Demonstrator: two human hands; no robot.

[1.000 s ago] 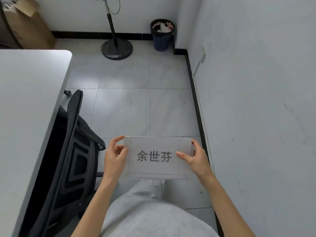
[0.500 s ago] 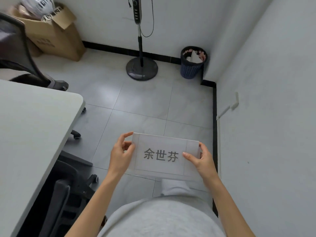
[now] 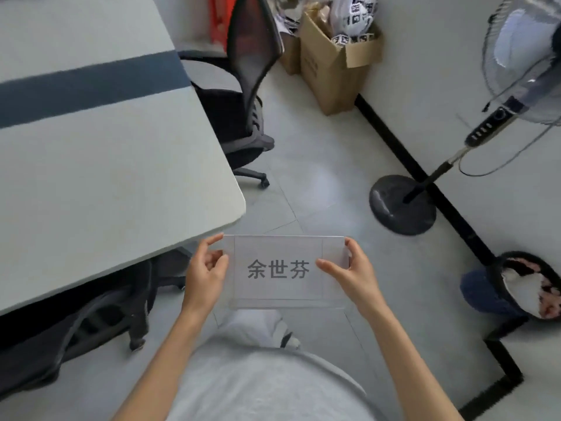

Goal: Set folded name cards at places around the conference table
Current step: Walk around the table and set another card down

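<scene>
Head view, clear name card (image 3: 277, 270), grey printed characters, both hands gripping

Even, soft daylight; faint glare on floor (image 3: 321, 183); motion blur and wide-angle bending toward frame edges.

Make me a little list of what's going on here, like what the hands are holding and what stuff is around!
held thing: name card, clear holder with three printed characters
left hand: grips the card's left edge
right hand: grips the card's right edge
card position: in the air over the floor, off the table's corner
table: on the left, pale top with a dark stripe
chair: black, at the table's far side
fan: standing by the wall
bin: by the wall at right
box: cardboard, open, against the far wall
</scene>
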